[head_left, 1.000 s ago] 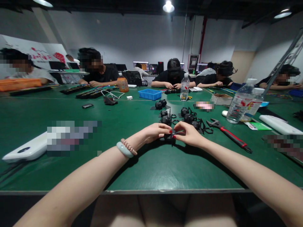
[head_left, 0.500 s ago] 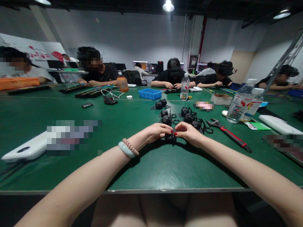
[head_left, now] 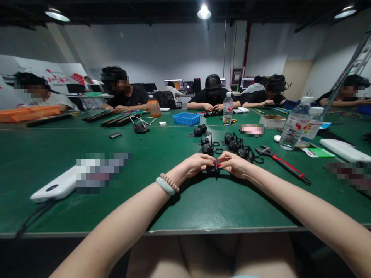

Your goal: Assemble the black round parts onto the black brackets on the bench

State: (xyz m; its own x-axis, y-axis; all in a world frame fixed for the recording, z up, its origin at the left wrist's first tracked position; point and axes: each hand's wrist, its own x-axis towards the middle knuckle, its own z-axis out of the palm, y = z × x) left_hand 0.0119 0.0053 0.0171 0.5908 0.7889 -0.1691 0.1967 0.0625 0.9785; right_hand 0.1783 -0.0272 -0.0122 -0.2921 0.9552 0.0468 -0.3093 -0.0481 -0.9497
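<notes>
Close to the table's middle, my left hand [head_left: 198, 164] and my right hand [head_left: 233, 163] meet over a small black plastic part [head_left: 213, 170]. The fingers of both hands are bent and pinched on it from either side; its exact kind is too small to make out, and the hands partly cover it. Just beyond my left fingers stands a similar black part [head_left: 207, 148]. Past my right hand lies a group of such parts [head_left: 234, 144], with a loose black ring [head_left: 259, 159] beside them.
An adjustable wrench [head_left: 285, 164] with red-black handle lies to the right, near water bottles [head_left: 295, 123]. A white power bank [head_left: 65, 181] with a cable is at left. A blue tray [head_left: 187, 119] sits farther back. Several people work across the green table [head_left: 185, 208].
The camera view has shifted slightly, so the scene sits a little to the right at left and centre. Both hands keep their pinch on the black part.
</notes>
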